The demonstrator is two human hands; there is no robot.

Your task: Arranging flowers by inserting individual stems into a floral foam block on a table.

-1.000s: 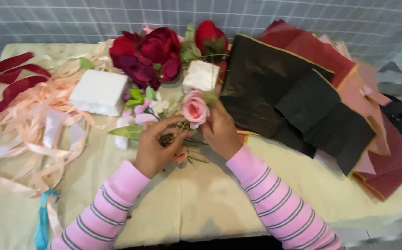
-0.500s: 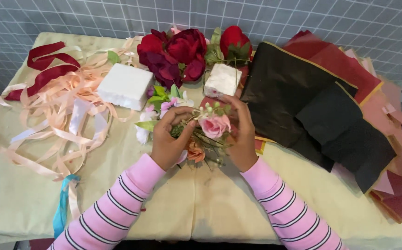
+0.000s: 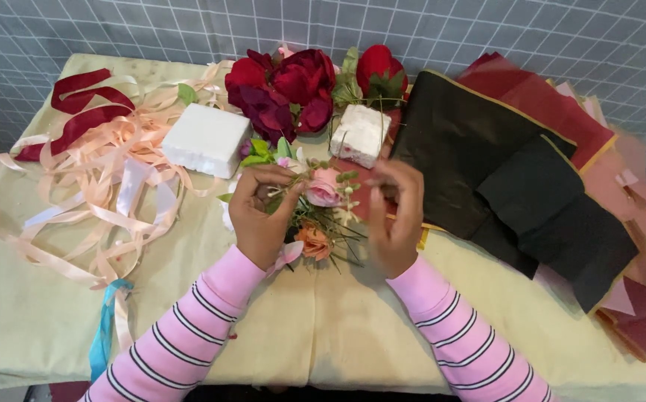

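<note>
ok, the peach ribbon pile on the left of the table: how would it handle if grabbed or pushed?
The peach ribbon pile lies in loose, overlapping loops, so it is probably floppy and would trail or tangle if lifted by one strand. It looks thin and flat, so likely very light. A push would probably bunch it up rather than slide it as one piece, and it could drag the dark red ribbon tangled with it.

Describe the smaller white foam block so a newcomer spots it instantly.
Start at the dark red roses at the table's far edge. The smaller white foam block sits just in front of them, beside the black paper sheets. Unlike the bigger block near the peach ribbons, it has reddish specks.
</note>
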